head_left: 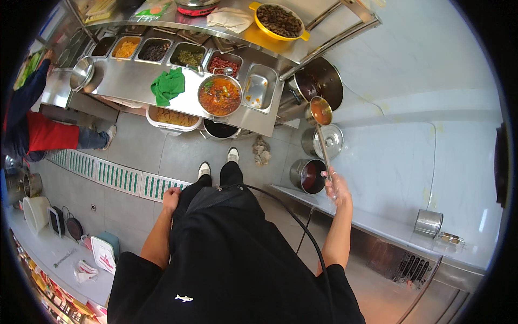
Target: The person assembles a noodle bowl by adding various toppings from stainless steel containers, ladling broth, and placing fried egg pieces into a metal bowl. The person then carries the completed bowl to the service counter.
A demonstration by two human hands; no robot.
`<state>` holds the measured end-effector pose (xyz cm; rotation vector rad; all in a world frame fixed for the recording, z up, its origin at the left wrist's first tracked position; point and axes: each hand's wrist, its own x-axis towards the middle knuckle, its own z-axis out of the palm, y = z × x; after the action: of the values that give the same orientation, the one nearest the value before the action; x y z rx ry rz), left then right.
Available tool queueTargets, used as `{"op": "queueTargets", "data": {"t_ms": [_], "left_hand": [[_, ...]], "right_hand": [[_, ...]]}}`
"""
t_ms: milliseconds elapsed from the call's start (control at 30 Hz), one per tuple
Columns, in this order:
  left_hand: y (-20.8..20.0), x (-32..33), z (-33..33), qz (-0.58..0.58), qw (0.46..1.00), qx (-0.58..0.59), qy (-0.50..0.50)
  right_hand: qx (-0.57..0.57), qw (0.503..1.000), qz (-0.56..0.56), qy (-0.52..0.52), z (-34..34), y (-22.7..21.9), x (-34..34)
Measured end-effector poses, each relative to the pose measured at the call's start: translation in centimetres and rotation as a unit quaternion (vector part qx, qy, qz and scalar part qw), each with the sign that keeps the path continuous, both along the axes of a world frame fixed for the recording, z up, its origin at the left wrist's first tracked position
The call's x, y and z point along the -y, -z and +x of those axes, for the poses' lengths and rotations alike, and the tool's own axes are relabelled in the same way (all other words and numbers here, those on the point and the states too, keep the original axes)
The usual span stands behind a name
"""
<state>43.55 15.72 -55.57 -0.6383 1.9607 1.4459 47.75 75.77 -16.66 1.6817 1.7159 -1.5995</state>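
My right hand (338, 187), which looks wrapped in a thin clear glove, grips the end of a long-handled ladle (324, 147). Red-orange broth fills the ladle's bowl, held out beside a tall dark stockpot (327, 81). Below the handle are a lidded metal pot (330, 141) and a pot of dark red liquid (312, 177). My left hand (171, 198) hangs by my thigh with curled fingers, nothing visible in it. On the steel counter ahead stands a round metal bowl (220, 95) of red soup with vegetables.
Several steel tubs of toppings, including red beans (224, 64), line the counter beside a green cloth (168, 86). A yellow colander (278, 21) sits on the shelf above. A crumpled rag (261, 150) lies on the floor. At left, another person in a red apron (52, 131) stands.
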Motion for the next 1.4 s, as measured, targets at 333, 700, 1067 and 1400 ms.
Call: {"op": "queueTargets", "data": {"t_ms": [333, 700, 1067, 1400], "left_hand": [[0.3, -0.1, 1.6, -0.004, 0.999, 0.010, -0.051], [0.3, -1.2, 1.6, -0.008, 0.998, 0.000, -0.060], [-0.1, -1.4, 2.7, -0.024, 0.996, 0.016, -0.080], [-1.7, -1.7, 1.9, -0.015, 0.996, 0.024, -0.084]], "right_hand": [[-0.005, 0.994, 0.019, -0.104, -0.2, -0.6, 7.5], [-0.086, 0.953, 0.162, -0.243, -6.1, 4.1, 10.7], [-0.106, 0.844, 0.362, -0.381, -10.0, 5.8, 13.5], [-0.021, 0.796, 0.438, -0.417, -10.9, 3.6, 16.1]]}}
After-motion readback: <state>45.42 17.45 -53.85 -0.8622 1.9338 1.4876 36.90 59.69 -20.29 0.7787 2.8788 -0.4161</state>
